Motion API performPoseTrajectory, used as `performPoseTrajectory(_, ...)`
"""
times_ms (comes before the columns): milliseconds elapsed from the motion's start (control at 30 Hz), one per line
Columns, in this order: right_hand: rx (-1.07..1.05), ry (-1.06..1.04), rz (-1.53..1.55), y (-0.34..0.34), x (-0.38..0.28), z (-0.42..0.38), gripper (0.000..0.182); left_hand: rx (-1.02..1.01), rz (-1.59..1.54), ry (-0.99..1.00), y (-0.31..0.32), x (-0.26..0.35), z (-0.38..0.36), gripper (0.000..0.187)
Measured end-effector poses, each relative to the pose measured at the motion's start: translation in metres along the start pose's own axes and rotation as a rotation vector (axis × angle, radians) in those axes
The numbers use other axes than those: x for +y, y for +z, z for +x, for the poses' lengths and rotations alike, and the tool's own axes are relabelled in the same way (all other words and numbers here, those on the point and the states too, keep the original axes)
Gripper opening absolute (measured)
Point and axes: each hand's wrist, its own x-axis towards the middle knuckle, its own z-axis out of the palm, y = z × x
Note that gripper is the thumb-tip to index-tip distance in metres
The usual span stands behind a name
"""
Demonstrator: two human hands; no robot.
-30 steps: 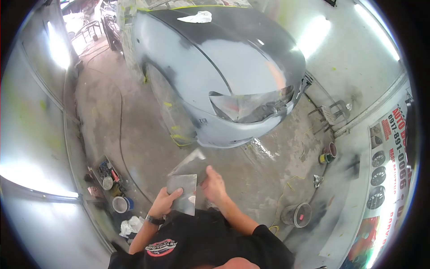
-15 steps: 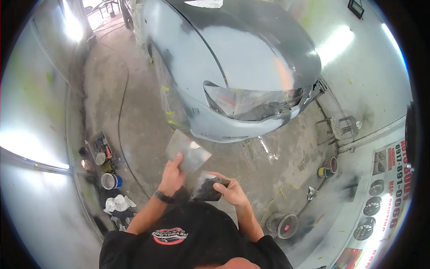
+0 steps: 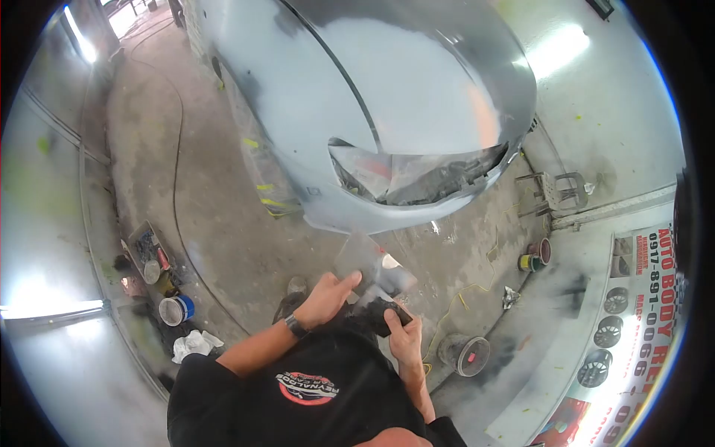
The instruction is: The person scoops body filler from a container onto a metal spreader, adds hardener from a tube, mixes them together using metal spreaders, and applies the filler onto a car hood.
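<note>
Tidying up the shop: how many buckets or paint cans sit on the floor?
3, maybe more hidden: blue bucket by the left wall, grey bucket near the right hand, small cans farther right.

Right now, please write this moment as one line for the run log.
left hand: holds grey sheet | right hand: grips dark block | ahead: primed car front | floor: blue-banded tub
</note>
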Motion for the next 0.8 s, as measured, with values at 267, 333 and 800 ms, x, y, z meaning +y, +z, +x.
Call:
performPoseTrajectory(267, 0.2, -0.073, 0.136, -0.079, 0.008, 0.03, 0.029, -0.405, 0.807, 0.037, -0.037, 0.001, -0.078, 0.069)
performPoseTrajectory(333, 0.247, -0.095, 0.126, -0.105, 0.003, 0.039, 0.027, -0.515, 0.751, -0.032, -0.02, 0.022, -0.094, 0.075)
performPoseTrajectory(800, 0.413, -0.106, 0.163, -0.172, -0.03, 0.075, 0.023, 1.182, 0.952, 1.075, -0.081, 0.295, 0.203, 0.069)
